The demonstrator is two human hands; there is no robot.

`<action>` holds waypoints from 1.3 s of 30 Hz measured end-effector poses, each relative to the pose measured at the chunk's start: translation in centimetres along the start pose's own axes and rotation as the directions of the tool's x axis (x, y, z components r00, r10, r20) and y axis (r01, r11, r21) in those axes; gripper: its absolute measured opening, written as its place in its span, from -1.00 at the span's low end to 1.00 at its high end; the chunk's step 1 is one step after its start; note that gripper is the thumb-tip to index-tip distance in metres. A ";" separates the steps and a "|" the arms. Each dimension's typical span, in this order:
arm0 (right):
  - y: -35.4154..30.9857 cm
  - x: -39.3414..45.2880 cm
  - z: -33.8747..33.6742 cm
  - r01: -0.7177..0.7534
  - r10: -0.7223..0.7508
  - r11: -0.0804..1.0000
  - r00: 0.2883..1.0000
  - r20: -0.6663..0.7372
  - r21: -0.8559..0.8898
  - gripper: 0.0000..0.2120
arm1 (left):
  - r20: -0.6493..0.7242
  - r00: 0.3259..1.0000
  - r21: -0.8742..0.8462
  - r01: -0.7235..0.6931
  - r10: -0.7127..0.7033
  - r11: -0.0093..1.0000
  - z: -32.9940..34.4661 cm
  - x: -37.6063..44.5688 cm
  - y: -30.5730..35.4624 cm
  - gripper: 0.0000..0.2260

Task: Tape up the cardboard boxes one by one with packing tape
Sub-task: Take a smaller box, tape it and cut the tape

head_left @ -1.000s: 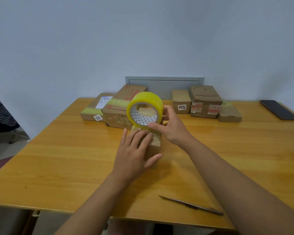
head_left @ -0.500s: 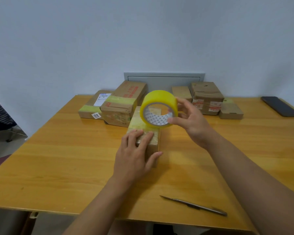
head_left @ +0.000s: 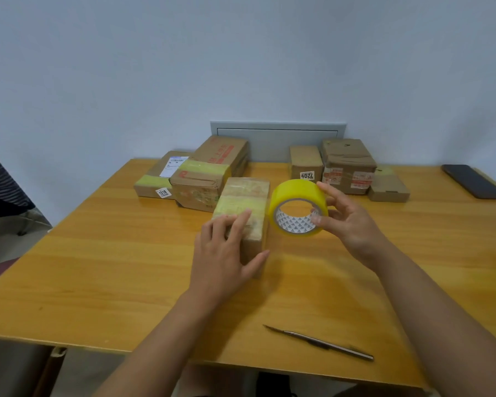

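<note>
**Tape roll held right of box**

Near edge: metal blade on table. Left hand lies on box, fingers straight, thumb against its right side. Right hand pinches yellow tape roll just right of box. Far: more boxes, phone.

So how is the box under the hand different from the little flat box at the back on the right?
The brown cardboard box under the left hand sits near the middle of the wooden table; the small flat cardboard box lies at the back right. The first is taller, with yellowish tape across its top; the flat one is low and shows none. A hand rests on the first only. Both are brown cardboard.
</note>
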State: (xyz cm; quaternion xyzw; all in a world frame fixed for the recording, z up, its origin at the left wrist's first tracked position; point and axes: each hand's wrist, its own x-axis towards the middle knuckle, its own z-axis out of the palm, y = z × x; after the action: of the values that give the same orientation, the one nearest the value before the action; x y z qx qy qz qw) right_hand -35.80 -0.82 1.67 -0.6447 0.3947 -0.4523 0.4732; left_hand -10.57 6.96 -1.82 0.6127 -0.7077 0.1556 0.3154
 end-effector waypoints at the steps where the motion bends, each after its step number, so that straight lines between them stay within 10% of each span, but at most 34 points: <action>1: 0.4 -0.2 0.0 -0.008 0.008 1.000 1.000 0.003 -0.011 -0.38 | 0.014 1.000 0.044 0.009 -0.010 0.999 -0.2 0.3 0.1 -0.31; 16: 4.0 -1.5 2.0 -0.033 0.032 0.999 0.998 -0.046 -0.018 -0.32 | 0.522 0.853 0.202 -0.145 0.018 0.969 -3.5 5.9 0.2 -0.05; 32: 4.8 -1.7 3.0 -0.044 0.044 0.999 0.995 -0.088 -0.005 -0.30 | 0.718 0.693 0.053 -0.154 0.070 0.987 -2.9 7.8 0.2 -0.08; 39: 3.1 -1.8 3.0 -0.041 0.035 0.997 0.996 -0.086 -0.067 -0.31 | 0.645 0.759 0.000 -0.120 0.092 0.993 -3.1 6.8 -0.1 -0.14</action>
State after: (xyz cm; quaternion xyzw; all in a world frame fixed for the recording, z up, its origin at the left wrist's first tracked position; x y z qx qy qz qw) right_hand -33.72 0.88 -2.18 -0.6332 0.4421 -0.4563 0.4419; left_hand -10.04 3.60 4.80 0.5944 -0.8030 -0.0316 0.0315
